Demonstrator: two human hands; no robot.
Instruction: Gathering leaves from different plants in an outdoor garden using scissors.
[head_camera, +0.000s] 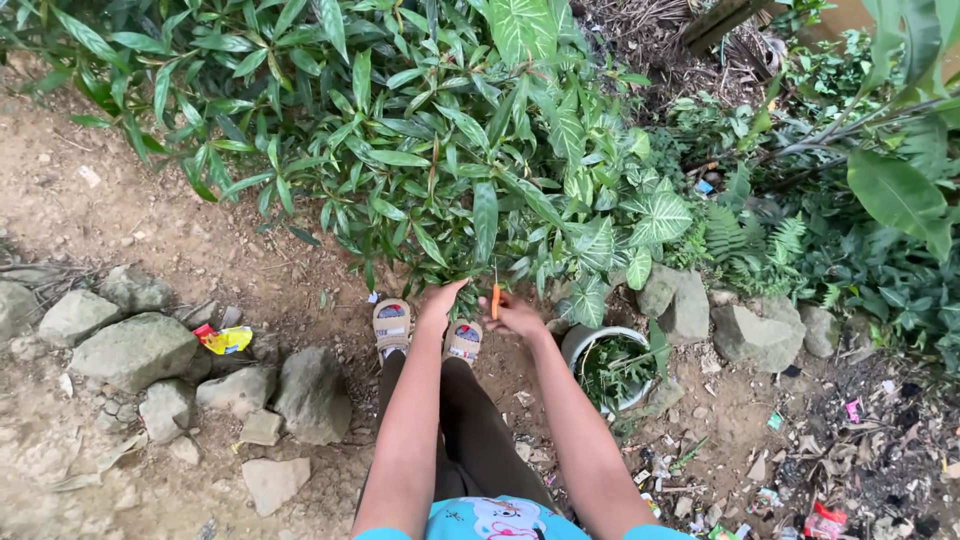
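A thick bush (400, 130) of long green leaves crowds the ground right in front of me, and its lowest sprays hang over my fingers, so part of what I reach for is screened by foliage. To my left a row of grey stones (140, 350) edges the bare dirt path (150, 220), with a yellow-and-red wrapper (225, 339) lying among them; to my right sits a round pot (605, 365) with a pale rim, holding a small plant, and beyond it more rocks and scattered litter (800, 490) (mostly bits of plastic and dry leaves). My sandalled feet (392, 326) stand just under my arms. My right hand (515, 317) is closed around a small tool with an orange handle (495, 300); its long axis stands nearly upright, the orange end low in my fist and a thin tip pointing up into the leaves, possibly a blade, though it is too small to tell. My left hand (438, 301) stretches forward with fingers straight and close together, holding nothing, its tips touching the bottom leaves just beside the tool.
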